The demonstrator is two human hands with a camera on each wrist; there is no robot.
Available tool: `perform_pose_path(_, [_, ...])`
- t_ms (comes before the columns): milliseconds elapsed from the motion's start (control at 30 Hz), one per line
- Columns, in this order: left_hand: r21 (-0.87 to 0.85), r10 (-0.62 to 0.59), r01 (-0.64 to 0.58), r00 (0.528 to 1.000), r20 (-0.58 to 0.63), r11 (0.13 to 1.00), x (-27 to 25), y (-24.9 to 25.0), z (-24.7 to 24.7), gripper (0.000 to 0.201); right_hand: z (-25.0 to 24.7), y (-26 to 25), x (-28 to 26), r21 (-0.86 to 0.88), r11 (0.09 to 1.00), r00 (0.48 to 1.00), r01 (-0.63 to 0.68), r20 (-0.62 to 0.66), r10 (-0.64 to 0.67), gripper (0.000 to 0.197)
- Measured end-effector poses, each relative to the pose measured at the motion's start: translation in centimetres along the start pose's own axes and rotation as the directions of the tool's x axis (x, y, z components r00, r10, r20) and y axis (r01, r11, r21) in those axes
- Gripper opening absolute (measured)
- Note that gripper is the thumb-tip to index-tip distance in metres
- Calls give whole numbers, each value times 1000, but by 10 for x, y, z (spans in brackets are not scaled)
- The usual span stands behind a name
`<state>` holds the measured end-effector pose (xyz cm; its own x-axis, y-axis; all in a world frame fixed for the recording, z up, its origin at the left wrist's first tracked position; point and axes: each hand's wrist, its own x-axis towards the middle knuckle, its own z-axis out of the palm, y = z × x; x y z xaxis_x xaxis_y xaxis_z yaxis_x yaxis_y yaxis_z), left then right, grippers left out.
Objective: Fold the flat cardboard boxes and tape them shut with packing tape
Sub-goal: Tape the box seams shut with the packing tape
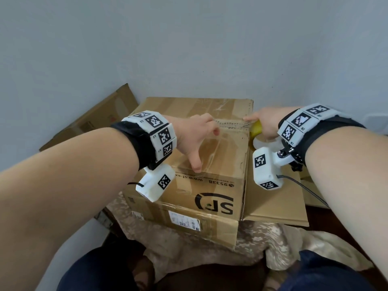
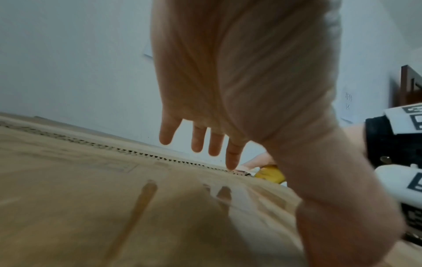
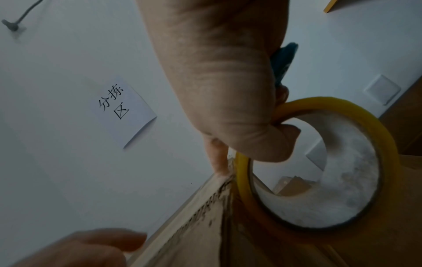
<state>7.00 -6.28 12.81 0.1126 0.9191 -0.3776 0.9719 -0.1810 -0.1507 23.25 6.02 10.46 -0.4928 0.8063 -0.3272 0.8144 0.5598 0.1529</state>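
A brown cardboard box [image 1: 201,185] with a black SF logo stands in front of me, its top flaps folded down and glossy with clear tape. My left hand [image 1: 197,133] lies spread on the top flap, fingers [image 2: 198,140] straight, fingertips at the flaps' corrugated seam [image 2: 128,151]. My right hand [image 1: 262,122] grips a yellow roll of packing tape [image 3: 319,162] at the box's right edge, a finger through its core and the index fingertip pressing on the seam's right end. A blue object [image 3: 283,63] is tucked in that hand too.
A side flap [image 1: 273,196] of the box sticks out flat to the right. More flat cardboard [image 1: 100,120] leans against the grey wall at the left. The box rests on a patterned cloth [image 1: 189,244]. My knees [image 1: 100,269] are below. A paper label [image 3: 121,110] hangs on the wall.
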Motion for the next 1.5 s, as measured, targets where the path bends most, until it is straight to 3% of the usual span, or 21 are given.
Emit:
perform_pose_path(167, [59,-8,4,997,72,998,3,-3,2,134,-3,-1,-7,-35,999,1000,13,14,-12,82])
perform_pose_path(467, [109,-39,17,980,195,994,20,4,0,142,0,3,-4,-65,998,1000,8,30,-6,80])
perform_pose_path(600, [146,-39,5,973,229,989,27,5,-3,146,3,5,2,-87,996,998,27,56,-22,62])
perform_pose_path(733, [193,-69,15,959,276,981,33,9,-5,149,12,5,6,-66,997,999,40,-3,-40,81])
perform_pose_path(1100, [240,-112,33,941,321,970,37,15,-12,148,26,9,-10,40,999,995,31,-100,-27,76])
perform_pose_path(1200, [247,-123,43,940,319,968,38,15,-11,148,31,10,-15,41,999,981,28,-192,-19,78])
perform_pose_path(1333, [239,-116,41,944,308,970,38,14,-12,148,37,5,-17,-65,995,939,82,-328,-99,55])
perform_pose_path(1500, [239,-119,48,949,291,970,39,15,-12,147,36,-4,-24,-85,995,954,50,-289,-73,42])
